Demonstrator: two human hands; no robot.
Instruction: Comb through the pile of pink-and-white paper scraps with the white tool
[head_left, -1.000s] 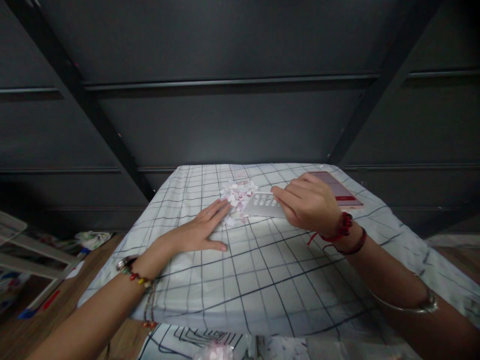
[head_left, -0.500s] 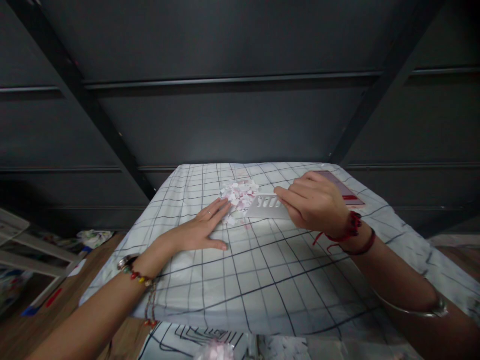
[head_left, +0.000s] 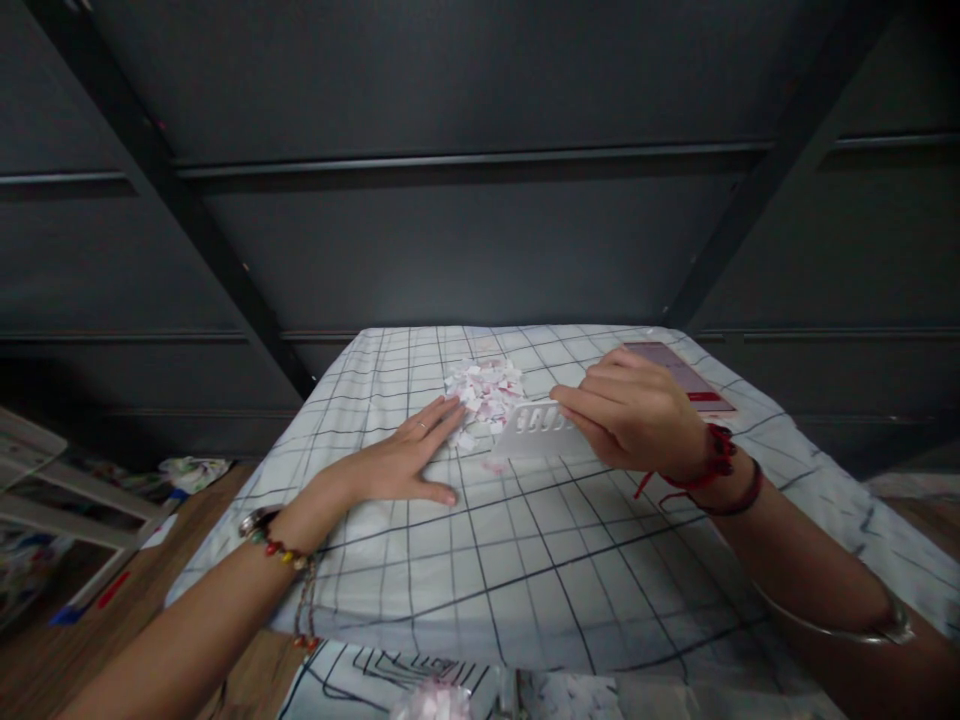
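A heap of torn white and pinkish paper scraps (head_left: 484,385) lies on the checked tablecloth (head_left: 517,540). My left hand (head_left: 409,455) rests flat at the heap's left side, fingers stretched and thumb apart, fingertips touching the scraps. In my right hand (head_left: 634,415) is a white flat scraper with a row of slots (head_left: 536,430), pinched by its right end. The scraper stands on edge at the near right side of the heap. Its right part is hidden behind my fingers.
Behind my right hand lies a flat card with a red strip (head_left: 682,375). Dark panels (head_left: 465,250) rise behind the table. A white frame (head_left: 82,500) stands on the floor at left. At the near edge is a clear bag with pinkish scraps (head_left: 435,700).
The scraper in my right hand has moved slightly toward me, to the near right side of the heap. My left hand has stayed at the heap's left side.
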